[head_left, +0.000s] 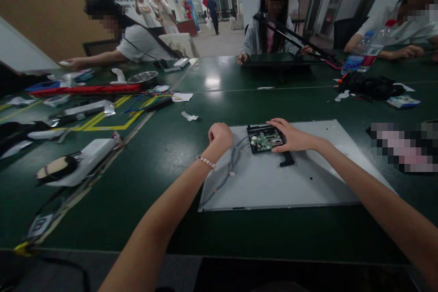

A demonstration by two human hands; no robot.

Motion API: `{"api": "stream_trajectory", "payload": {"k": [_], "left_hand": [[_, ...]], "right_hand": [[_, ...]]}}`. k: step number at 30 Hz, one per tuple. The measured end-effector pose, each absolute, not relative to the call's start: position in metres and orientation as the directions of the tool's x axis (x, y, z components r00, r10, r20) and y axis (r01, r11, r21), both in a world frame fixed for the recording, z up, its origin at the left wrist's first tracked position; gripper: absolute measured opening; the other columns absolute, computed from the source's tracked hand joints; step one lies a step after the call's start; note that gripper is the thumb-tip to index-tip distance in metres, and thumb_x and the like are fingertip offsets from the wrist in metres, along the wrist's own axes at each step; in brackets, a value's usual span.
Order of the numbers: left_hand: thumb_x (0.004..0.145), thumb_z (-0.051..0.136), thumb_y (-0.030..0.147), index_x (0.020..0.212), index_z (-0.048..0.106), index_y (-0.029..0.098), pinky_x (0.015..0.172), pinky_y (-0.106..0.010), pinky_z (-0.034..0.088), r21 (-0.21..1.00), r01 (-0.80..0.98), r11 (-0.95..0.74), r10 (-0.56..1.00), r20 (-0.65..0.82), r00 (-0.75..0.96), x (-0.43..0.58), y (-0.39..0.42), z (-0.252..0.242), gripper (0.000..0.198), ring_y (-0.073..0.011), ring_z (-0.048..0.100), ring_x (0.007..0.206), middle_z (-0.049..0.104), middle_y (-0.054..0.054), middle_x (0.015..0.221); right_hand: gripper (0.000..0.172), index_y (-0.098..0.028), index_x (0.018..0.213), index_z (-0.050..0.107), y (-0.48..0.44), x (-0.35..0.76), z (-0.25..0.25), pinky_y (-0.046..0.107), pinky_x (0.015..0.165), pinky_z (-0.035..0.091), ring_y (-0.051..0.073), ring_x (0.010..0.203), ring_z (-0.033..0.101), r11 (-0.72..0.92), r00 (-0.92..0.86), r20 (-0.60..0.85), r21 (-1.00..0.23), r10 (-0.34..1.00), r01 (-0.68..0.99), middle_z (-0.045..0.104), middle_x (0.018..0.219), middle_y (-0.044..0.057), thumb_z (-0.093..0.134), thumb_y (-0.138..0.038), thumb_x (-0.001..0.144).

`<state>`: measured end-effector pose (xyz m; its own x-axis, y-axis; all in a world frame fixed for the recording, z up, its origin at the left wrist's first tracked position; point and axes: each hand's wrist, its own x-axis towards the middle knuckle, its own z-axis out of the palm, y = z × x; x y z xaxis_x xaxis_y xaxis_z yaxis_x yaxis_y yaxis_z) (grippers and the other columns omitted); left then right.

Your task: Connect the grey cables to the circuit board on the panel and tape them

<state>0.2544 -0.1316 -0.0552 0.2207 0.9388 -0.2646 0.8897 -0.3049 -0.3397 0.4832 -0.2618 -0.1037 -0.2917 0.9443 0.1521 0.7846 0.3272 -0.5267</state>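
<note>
On the green table lies a large pale flat panel point(267, 182). A circuit board in a black frame point(266, 141) rests on its upper middle part. The thumb and fingers of my right hand point(294, 137) grip the frame's right side. Grey cables point(232, 162) run from the board's left side down to the panel's lower left corner. My left hand point(221, 136) is curled at the panel's upper left edge, left of the board; what it holds, if anything, is hidden. A black bracket point(287, 159) sticks out below my right hand.
Tools, wires and a red strip point(85, 90) lie on the table point(164, 146) at the left. Bottles point(372, 50) and a black bag point(369, 86) stand at the right. People sit across the table, one behind a dark panel.
</note>
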Motion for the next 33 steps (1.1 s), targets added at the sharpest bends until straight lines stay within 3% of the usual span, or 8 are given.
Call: {"api": "stream_trajectory", "payload": {"k": [5, 12, 19, 27, 33], "left_hand": [[0.075, 0.060, 0.004, 0.091, 0.075, 0.001, 0.062, -0.038, 0.057, -0.337, 0.889, -0.309, 0.941, -0.245, 0.234, 0.253, -0.131, -0.056, 0.021, -0.0345, 0.071, 0.080, 0.072, -0.021, 0.078], [0.072, 0.059, 0.001, 0.090, 0.074, -0.001, 0.063, -0.039, 0.057, -0.341, 0.888, -0.307, 0.944, -0.229, 0.239, 0.251, -0.132, -0.059, 0.023, -0.0339, 0.071, 0.076, 0.072, -0.022, 0.077], [0.071, 0.058, -0.002, 0.090, 0.075, 0.002, 0.068, -0.039, 0.058, -0.342, 0.880, -0.330, 0.930, -0.276, 0.242, 0.251, -0.130, -0.057, 0.026, -0.0308, 0.071, 0.079, 0.073, -0.020, 0.086], [0.077, 0.057, 0.005, 0.094, 0.077, 0.009, 0.073, -0.049, 0.056, -0.336, 0.854, -0.396, 0.891, -0.366, 0.269, 0.236, -0.118, -0.051, 0.027, -0.0354, 0.068, 0.092, 0.072, -0.021, 0.101], [0.075, 0.059, 0.007, 0.085, 0.076, 0.007, 0.067, -0.047, 0.055, -0.377, 0.880, -0.290, 0.918, -0.369, 0.144, 0.235, -0.120, -0.051, 0.020, -0.0356, 0.069, 0.081, 0.072, -0.021, 0.082]], "right_hand": [[0.097, -0.033, 0.152, 0.019, -0.292, 0.493, -0.095, 0.056, 0.110, 0.039, 0.038, 0.134, 0.038, 0.263, -0.257, 0.086, -0.516, 0.963, 0.815, 0.025, 0.151, 0.010, 0.069, -0.060, 0.073], [0.093, -0.035, 0.153, 0.017, -0.329, 0.498, -0.105, 0.060, 0.111, 0.034, 0.038, 0.139, 0.031, 0.264, -0.215, 0.153, -0.545, 0.965, 0.796, 0.023, 0.154, 0.009, 0.067, -0.054, 0.077], [0.088, -0.033, 0.151, 0.023, -0.335, 0.493, -0.109, 0.057, 0.113, 0.033, 0.037, 0.139, 0.033, 0.245, -0.153, 0.211, -0.535, 0.965, 0.808, 0.028, 0.153, 0.009, 0.067, -0.054, 0.078], [0.088, -0.032, 0.150, 0.026, -0.336, 0.486, -0.109, 0.057, 0.111, 0.035, 0.037, 0.138, 0.035, 0.222, -0.119, 0.217, -0.551, 0.969, 0.804, 0.031, 0.153, 0.009, 0.068, -0.056, 0.076], [0.085, -0.032, 0.149, 0.028, -0.338, 0.472, -0.110, 0.058, 0.111, 0.035, 0.038, 0.138, 0.034, 0.216, -0.104, 0.231, -0.538, 0.967, 0.815, 0.031, 0.153, 0.011, 0.066, -0.054, 0.077]]}}
